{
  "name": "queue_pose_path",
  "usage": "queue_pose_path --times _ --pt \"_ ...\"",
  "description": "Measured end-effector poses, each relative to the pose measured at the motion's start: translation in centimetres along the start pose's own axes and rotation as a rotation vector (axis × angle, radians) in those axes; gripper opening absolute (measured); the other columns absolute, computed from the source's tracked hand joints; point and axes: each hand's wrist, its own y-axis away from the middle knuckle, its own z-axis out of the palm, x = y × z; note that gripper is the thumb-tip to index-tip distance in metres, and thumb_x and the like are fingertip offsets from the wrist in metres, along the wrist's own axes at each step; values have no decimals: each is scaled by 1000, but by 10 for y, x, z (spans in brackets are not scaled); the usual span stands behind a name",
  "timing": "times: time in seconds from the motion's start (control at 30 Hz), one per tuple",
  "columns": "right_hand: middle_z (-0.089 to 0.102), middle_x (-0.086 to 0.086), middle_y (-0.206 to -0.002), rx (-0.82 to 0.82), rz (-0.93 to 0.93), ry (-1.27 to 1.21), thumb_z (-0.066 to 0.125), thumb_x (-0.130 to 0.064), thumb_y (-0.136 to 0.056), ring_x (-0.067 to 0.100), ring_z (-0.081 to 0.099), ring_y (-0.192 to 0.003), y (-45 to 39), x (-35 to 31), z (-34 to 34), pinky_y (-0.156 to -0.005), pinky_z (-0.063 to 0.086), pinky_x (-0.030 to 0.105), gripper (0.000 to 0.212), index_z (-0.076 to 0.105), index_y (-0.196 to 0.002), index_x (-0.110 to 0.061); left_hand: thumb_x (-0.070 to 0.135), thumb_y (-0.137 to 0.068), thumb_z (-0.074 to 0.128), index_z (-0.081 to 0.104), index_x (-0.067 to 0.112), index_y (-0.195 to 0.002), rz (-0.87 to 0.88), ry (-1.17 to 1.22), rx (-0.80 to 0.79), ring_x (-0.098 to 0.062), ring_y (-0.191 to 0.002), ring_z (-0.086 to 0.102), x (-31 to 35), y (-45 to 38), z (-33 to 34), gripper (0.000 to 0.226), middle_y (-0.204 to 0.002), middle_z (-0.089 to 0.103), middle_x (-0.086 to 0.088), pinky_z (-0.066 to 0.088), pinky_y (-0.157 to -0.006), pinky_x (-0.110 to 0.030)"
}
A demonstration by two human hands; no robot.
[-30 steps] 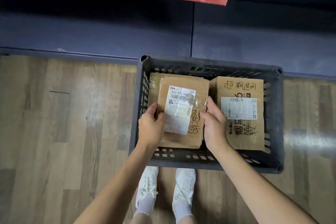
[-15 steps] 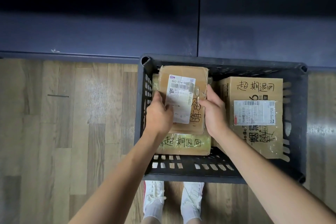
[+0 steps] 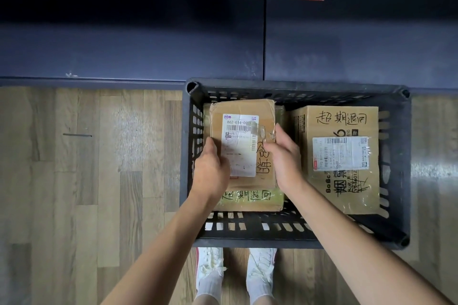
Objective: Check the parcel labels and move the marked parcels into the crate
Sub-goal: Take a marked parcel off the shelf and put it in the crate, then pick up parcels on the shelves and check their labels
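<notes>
Left hand: the left hand (image 3: 210,173) gripped the near-left edge of the small parcel (image 3: 244,143), thumb over its white label (image 3: 240,145).
Right hand: the right hand (image 3: 285,158) clasped the parcel's right side, fingers curled round the edge.
Parcel: it lay in the left half of the black crate (image 3: 297,240), atop a flat parcel (image 3: 252,199) with handwritten marking.
Neighbour: a larger marked box (image 3: 342,158) sat in the right half.
Progress: three marked parcels appeared to be inside; release seemed the remaining step, and whether others waited could not be told.
Change: half a second before, the parcel sat similarly; it looked settled slightly lower, both hands unchanged.
</notes>
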Motion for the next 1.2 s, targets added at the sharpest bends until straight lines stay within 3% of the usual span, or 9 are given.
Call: queue_pose_path --times 0.2,0.33,0.47,0.57,0.63,0.77,0.87,1.07,1.2 --pt "44 -1 -144 -32 -21 121 56 -18 -76 9 47 -126 3 -4 -1 -109 37 37 73 31 -144 -18 0 -85 38 47 8 -114 19 -35 -23 -27 -88 61 3 10 -8 31 -103 63 -11 55 -75 -42" --pt "33 -2 -150 -43 -74 186 57 -12 -87 7 40 -130 21 -11 -4 -108 33 28 69 23 -146 -16 2 -89 41 45 5 -120 56 -84 -21 -27 -88 61 9 21 -19 31 -109 63 -12 50 -64 -25" --pt "28 -4 -152 -83 -124 231 59 -16 -88 4 28 -133 53 -27 -16 -110 24 26 69 22 -146 -18 7 -92 49 34 3 -139 150 -132 -30 -28 -114 55 27 44 -39 49 -134 52 -14 45 -92 -29" --pt "35 -7 -147 -89 -168 271 59 -12 -88 -2 31 -121 82 -50 -26 -100 26 18 68 24 -146 -19 13 -92 53 25 7 -144 203 -156 -52 -26 -127 46 47 67 -58 59 -142 45 -10 37 -103 -29" --pt "34 -7 -148 -77 -201 277 60 -13 -87 5 32 -131 109 -71 -36 -102 26 20 68 26 -145 -22 16 -91 54 23 8 -145 260 -210 -46 -25 -132 41 62 89 -75 62 -145 41 -8 32 -107 -30" --pt "28 -12 -151 -71 -270 279 61 -16 -86 5 27 -137 175 -120 -57 -109 23 24 69 26 -145 -27 23 -89 58 26 12 -145 408 -252 -17 -27 -128 45 100 143 -112 65 -146 39 -4 32 -107 -29" --pt "30 -15 -149 -63 -344 253 61 -15 -86 2 29 -136 229 -163 -74 -111 23 24 67 29 -143 -29 28 -87 61 28 15 -144 548 -295 51 -16 -133 37 138 191 -145 67 -145 40 0 18 -102 -10" --pt "41 -15 -137 15 -517 168 62 -19 -87 10 34 -133 343 -247 -105 -109 30 30 57 37 -135 -38 56 -76 51 25 29 -143 819 -248 182 6 -125 29 215 291 -216 77 -133 30 23 14 -99 1" --pt "40 -19 -132 50 -643 155 62 -21 -86 11 35 -134 408 -295 -119 -112 30 37 51 39 -124 -46 40 -82 63 26 33 -141 941 -202 285 12 -124 22 250 343 -254 70 -134 28 25 10 -97 3"
